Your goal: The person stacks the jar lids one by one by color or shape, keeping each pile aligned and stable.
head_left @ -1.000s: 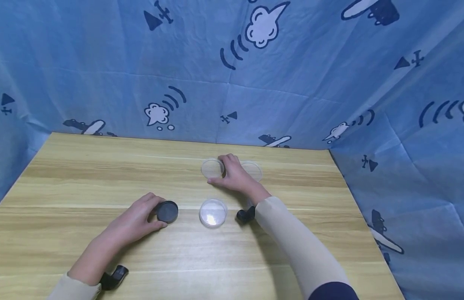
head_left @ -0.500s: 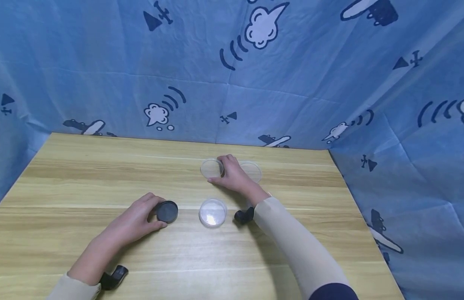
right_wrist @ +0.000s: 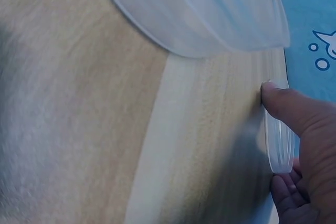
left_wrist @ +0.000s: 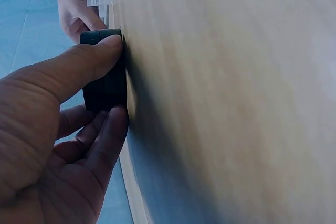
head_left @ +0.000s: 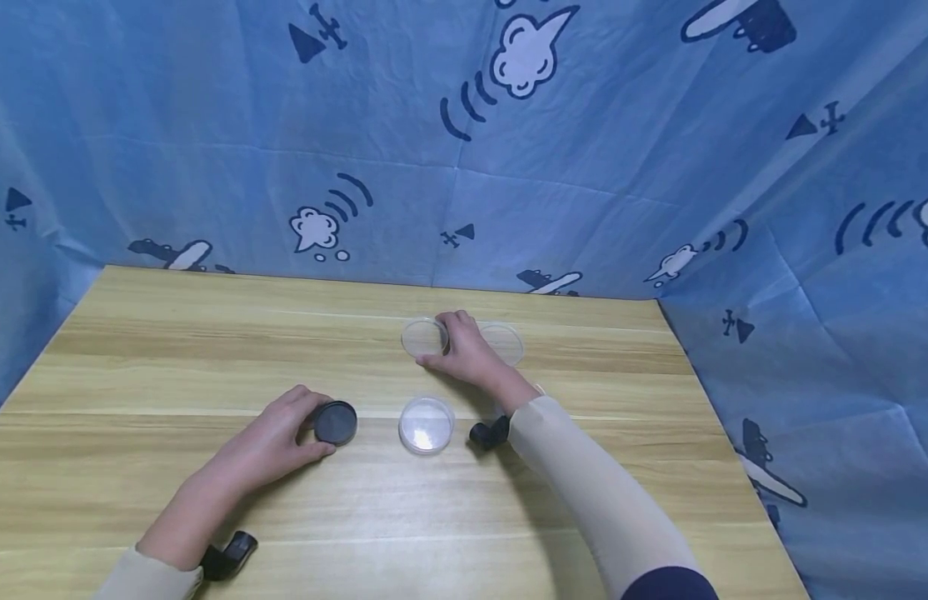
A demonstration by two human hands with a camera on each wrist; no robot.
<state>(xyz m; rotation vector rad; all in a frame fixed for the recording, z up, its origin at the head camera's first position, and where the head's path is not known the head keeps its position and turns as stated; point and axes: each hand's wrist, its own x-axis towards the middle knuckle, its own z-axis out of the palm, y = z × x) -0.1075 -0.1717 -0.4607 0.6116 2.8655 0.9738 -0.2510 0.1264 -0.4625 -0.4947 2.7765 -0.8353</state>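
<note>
My left hand [head_left: 272, 437] grips a short, round black container [head_left: 335, 423] on the table, left of the middle. In the left wrist view the thumb and fingers pinch the black container's [left_wrist: 105, 90] side, which shows a seam. Farther back, my right hand [head_left: 471, 354] holds a shallow clear petri dish [head_left: 421, 338] between thumb and fingers. The right wrist view shows that petri dish [right_wrist: 278, 142] low on the tabletop. Between the hands stands another clear dish [head_left: 426, 427], which no hand touches.
Beyond the right hand lies a further clear round dish [head_left: 506, 340], partly hidden by the hand. Something clear shows partly beneath the right wrist. Clear plastic [right_wrist: 205, 14] looms close in the right wrist view. A blue printed cloth [head_left: 404, 117] hangs behind the wooden table [head_left: 172, 350].
</note>
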